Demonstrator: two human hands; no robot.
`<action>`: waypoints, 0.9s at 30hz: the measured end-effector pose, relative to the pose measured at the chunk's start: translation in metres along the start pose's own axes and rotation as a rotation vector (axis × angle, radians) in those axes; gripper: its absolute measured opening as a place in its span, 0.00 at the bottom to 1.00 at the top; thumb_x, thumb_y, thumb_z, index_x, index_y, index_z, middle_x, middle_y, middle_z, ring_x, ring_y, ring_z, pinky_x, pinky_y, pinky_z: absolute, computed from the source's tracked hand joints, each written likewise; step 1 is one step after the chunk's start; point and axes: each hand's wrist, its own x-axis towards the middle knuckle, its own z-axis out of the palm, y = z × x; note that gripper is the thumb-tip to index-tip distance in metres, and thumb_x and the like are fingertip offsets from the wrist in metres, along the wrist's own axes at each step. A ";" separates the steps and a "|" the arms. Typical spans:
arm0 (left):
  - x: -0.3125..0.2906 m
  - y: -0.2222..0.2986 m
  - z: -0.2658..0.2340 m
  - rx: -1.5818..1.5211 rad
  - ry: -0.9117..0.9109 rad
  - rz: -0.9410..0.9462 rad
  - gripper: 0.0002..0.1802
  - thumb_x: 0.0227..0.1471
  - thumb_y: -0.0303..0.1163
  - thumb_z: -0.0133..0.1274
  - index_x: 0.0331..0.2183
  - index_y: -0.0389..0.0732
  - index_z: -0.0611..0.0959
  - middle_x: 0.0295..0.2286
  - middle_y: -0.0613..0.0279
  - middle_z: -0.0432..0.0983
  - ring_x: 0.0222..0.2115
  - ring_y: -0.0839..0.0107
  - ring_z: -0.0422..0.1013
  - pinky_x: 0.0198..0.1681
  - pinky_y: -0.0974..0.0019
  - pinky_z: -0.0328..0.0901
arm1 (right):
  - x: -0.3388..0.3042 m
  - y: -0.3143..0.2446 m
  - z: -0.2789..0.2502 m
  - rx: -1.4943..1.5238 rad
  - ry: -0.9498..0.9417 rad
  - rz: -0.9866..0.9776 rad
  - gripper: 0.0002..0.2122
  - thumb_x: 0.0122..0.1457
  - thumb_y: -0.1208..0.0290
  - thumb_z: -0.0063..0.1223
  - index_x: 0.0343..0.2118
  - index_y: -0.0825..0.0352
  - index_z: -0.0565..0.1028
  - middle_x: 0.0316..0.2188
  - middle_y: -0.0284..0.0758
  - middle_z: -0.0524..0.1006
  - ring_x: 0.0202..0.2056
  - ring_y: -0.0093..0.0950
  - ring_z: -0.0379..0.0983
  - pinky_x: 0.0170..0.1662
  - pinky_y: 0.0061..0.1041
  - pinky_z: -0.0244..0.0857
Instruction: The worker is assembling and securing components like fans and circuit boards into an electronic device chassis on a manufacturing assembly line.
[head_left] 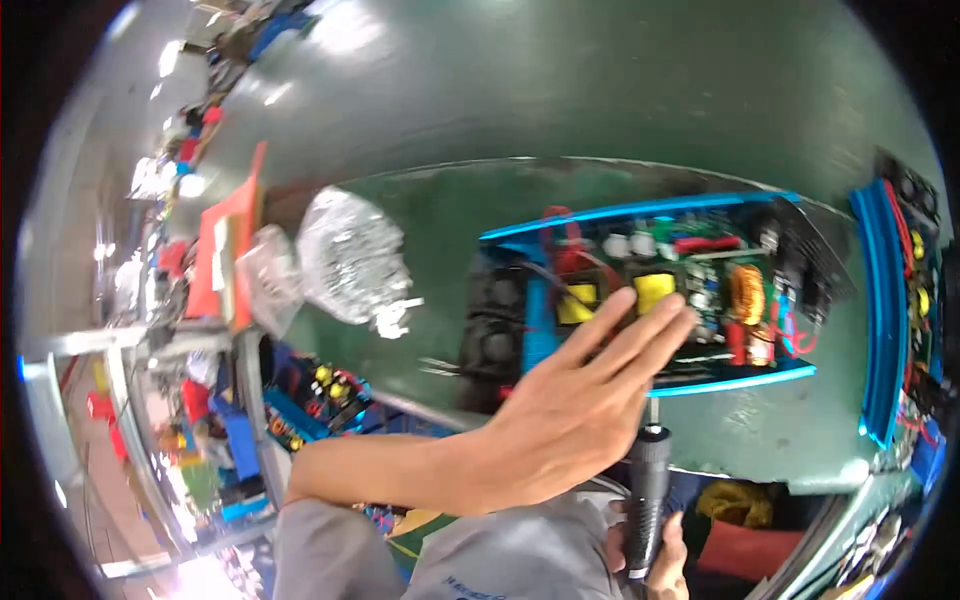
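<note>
A blue metal housing (560, 229) lies on its side on the green bench, its inside showing a circuit board with yellow-topped transformers (655, 290) and a copper-wound coil (747, 294). My left hand (590, 420) stretches across the housing's near edge, fingers extended over the yellow-topped parts; whether they press on them I cannot tell. In my right hand (668, 565) is a black electric screwdriver (650, 475), held upright in the picture below the housing. Its bit points at the near blue wall, and whether it touches is blurred. Some of my right fingers are hidden behind the grip.
A clear plastic bag of small silvery parts (352, 258) lies on the bench left of the housing, beside an orange-red bin (225, 260). Another blue housing (880, 310) stands at the right edge. Below the bench at left lies a further opened unit (315, 400).
</note>
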 end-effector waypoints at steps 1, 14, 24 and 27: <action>-0.005 0.000 0.006 -0.042 0.083 -0.036 0.15 0.54 0.28 0.54 0.42 0.31 0.83 0.64 0.50 0.60 0.67 0.56 0.53 0.69 0.46 0.48 | 0.001 0.003 -0.002 -0.116 0.088 -0.103 0.46 0.61 0.27 0.24 0.55 0.74 0.69 0.14 0.37 0.70 0.14 0.28 0.64 0.19 0.24 0.56; -0.156 -0.127 0.041 -0.062 0.422 -0.633 0.08 0.49 0.27 0.64 0.35 0.42 0.87 0.34 0.61 0.79 0.37 0.58 0.76 0.41 0.58 0.69 | -0.005 0.037 -0.021 -0.318 0.304 -0.352 0.42 0.64 0.30 0.28 0.55 0.72 0.69 0.21 0.33 0.75 0.19 0.20 0.68 0.23 0.19 0.60; -0.125 -0.112 -0.002 -0.262 0.607 -0.667 0.12 0.66 0.32 0.48 0.41 0.33 0.79 0.34 0.55 0.80 0.32 0.70 0.76 0.39 0.64 0.69 | -0.006 0.027 -0.001 -0.633 0.147 -0.349 0.21 0.71 0.64 0.34 0.62 0.70 0.63 0.29 0.48 0.76 0.32 0.42 0.76 0.40 0.36 0.67; -0.081 -0.058 -0.014 -0.487 0.575 -0.515 0.11 0.66 0.29 0.49 0.44 0.31 0.78 0.36 0.54 0.81 0.33 0.71 0.76 0.40 0.68 0.70 | 0.002 0.011 0.008 -0.654 0.116 -0.443 0.20 0.72 0.62 0.36 0.60 0.69 0.64 0.19 0.44 0.73 0.23 0.41 0.75 0.29 0.36 0.65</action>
